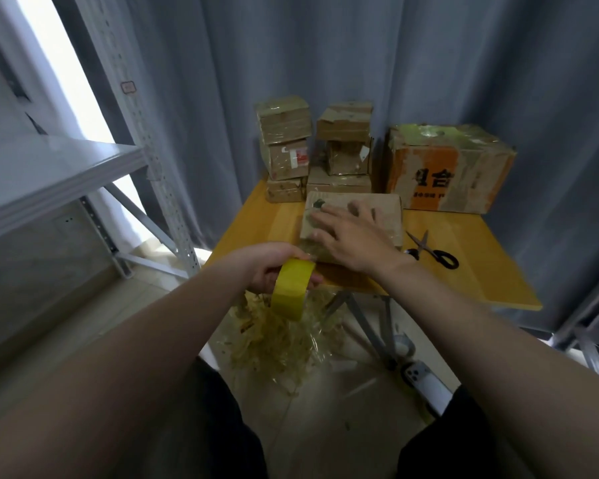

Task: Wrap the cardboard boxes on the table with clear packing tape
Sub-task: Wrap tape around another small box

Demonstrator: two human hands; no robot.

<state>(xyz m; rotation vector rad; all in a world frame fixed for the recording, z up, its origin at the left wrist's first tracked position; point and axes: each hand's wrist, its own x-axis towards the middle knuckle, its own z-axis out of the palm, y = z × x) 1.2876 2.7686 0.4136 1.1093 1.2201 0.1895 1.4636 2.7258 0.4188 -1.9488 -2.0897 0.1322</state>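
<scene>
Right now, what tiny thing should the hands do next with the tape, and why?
Probably pull the tape roll up over the flat box. The left hand grips the roll at the box's near edge, film seems stuck there, and the right hand presses the box steady.

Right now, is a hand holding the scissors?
No, the scissors lie on the table, apart from the right hand, which rests on the box.

Beyond right hand fingertips: stacked boxes block; large box walls right rear; scissors right of wrist; bare table left of fingers open; left hand gripping tape roll crowds near edge
</scene>
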